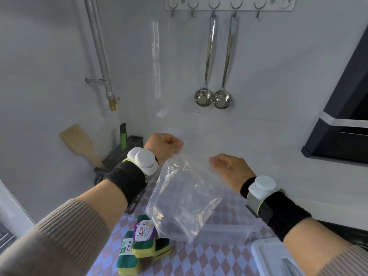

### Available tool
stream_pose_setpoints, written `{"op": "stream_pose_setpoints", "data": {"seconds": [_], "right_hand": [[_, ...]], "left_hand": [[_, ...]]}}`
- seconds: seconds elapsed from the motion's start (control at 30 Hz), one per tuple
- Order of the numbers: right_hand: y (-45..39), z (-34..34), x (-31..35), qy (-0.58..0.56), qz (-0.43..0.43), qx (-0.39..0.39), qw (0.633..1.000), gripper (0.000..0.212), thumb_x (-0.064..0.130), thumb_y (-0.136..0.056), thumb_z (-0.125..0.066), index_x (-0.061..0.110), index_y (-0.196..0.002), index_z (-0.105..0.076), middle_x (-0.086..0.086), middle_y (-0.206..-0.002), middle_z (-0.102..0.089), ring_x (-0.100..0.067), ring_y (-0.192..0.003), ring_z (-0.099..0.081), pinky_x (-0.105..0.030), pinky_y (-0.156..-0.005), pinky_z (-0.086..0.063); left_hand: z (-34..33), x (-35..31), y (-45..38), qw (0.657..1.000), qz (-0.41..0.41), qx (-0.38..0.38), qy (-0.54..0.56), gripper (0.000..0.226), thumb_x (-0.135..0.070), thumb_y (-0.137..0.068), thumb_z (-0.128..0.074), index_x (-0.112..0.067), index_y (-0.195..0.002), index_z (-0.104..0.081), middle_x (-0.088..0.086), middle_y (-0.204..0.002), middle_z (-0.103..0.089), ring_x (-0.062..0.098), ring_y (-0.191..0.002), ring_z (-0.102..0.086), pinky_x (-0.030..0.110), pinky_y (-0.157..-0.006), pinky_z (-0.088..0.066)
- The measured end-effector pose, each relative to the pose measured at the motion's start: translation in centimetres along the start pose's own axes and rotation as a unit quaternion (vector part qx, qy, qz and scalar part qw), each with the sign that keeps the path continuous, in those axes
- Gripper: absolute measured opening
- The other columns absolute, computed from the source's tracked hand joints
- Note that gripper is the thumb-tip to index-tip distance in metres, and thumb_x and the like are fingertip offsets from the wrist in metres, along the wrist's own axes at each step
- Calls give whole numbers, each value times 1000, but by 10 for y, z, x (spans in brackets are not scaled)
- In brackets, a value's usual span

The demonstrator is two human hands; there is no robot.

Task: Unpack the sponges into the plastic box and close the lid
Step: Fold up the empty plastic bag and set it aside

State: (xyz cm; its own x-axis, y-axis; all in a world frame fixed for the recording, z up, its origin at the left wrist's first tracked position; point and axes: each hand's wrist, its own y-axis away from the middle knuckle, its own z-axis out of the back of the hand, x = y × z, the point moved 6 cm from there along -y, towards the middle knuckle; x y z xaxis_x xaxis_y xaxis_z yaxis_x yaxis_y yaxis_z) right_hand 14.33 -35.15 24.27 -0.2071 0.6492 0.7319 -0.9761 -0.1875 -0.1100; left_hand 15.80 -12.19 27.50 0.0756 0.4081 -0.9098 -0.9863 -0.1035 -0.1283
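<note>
A clear, empty-looking plastic bag [185, 198] hangs in the air above the counter. My left hand [163, 145] pinches its upper left edge and my right hand [229, 168] pinches its upper right edge. Below the bag, several green-and-yellow sponge packs [142, 246] with paper labels lie in a loose pile on the checkered mat. A clear plastic box [229, 228] stands behind and under the bag, partly hidden by it. Its white lid [266, 253] lies at the lower right, partly under my right forearm.
A dark utensil rack [123, 154] with a wooden spatula [79, 144] and a green-handled tool [123, 136] stands at the back left. A ladle [203, 96] and a skimmer [222, 99] hang on the wall. A black range hood [342, 124] juts out on the right.
</note>
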Motion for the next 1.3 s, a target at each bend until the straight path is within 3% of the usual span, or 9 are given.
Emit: {"op": "stream_pose_setpoints", "data": {"seconds": [0.23,0.37,0.53,0.63,0.73,0.87,1.07,1.2,1.3], "right_hand": [[-6,14,-29,-67,-68,-86,992,14,27,-91,-55,24,-82,-65,6,-77,-71,-22,-83,-67,-47,-86,-56],[-3,20,-33,-75,-78,-129,986,16,24,-96,-47,21,-86,-59,7,-80,-72,-21,-85,-68,-48,-84,-56],[-1,28,-33,-101,-81,-176,976,16,21,-98,-43,18,-89,-56,4,-72,-71,-24,-80,-70,-48,-79,-58],[0,26,-24,-184,-82,-194,960,16,27,-98,-48,12,-98,-55,-3,-70,-70,-28,-72,-70,-45,-73,-60],[2,12,-22,-315,-101,-128,935,28,32,-94,-61,10,-109,-52,-11,-83,-73,-23,-73,-69,-41,-72,-56],[10,-15,-29,-252,-102,5,962,9,23,-94,-62,14,-95,-66,-13,-95,-75,-21,-83,-69,-42,-81,-56],[14,-10,-24,-304,-87,-58,947,11,7,-101,-47,5,-97,-57,-13,-82,-72,-24,-69,-71,-34,-66,-57],[15,-4,-23,-332,-87,-96,934,12,12,-102,-47,5,-106,-55,-15,-85,-70,-30,-76,-74,-39,-71,-60],[20,-19,-29,-337,-121,-34,933,26,15,-95,-62,13,-119,-51,-14,-98,-73,-29,-86,-75,-43,-81,-60]], "left_hand": [[8,10,-3,999,0,-31,32,13,-22,-88,-69,-23,-76,-74,11,-84,-77,19,-72,-67,37,-77,-58],[12,19,-4,998,11,-46,37,15,-19,-90,-67,-16,-76,-71,6,-68,-71,15,-57,-62,33,-69,-56],[9,24,0,998,50,-35,30,15,-18,-95,-61,-9,-84,-64,11,-75,-72,14,-60,-70,20,-54,-55],[5,20,0,991,58,-58,106,15,-13,-97,-56,-10,-83,-59,15,-75,-65,21,-61,-71,29,-55,-60],[11,19,-1,979,67,-87,170,14,-9,-97,-54,-7,-84,-58,10,-74,-54,27,-67,-70,42,-62,-63],[19,20,2,969,77,-98,213,12,-11,-99,-52,0,-98,-57,11,-75,-52,24,-69,-72,41,-61,-63],[7,46,14,973,118,-19,199,30,-36,-94,-60,-9,-107,-60,12,-90,-71,21,-75,-75,36,-68,-61],[-7,70,31,984,119,48,127,15,-24,-91,-67,-12,-100,-66,10,-90,-76,16,-76,-74,34,-74,-58],[-8,81,35,977,121,21,172,10,-13,-92,-66,-4,-88,-66,18,-86,-74,22,-75,-74,38,-74,-61]]}}
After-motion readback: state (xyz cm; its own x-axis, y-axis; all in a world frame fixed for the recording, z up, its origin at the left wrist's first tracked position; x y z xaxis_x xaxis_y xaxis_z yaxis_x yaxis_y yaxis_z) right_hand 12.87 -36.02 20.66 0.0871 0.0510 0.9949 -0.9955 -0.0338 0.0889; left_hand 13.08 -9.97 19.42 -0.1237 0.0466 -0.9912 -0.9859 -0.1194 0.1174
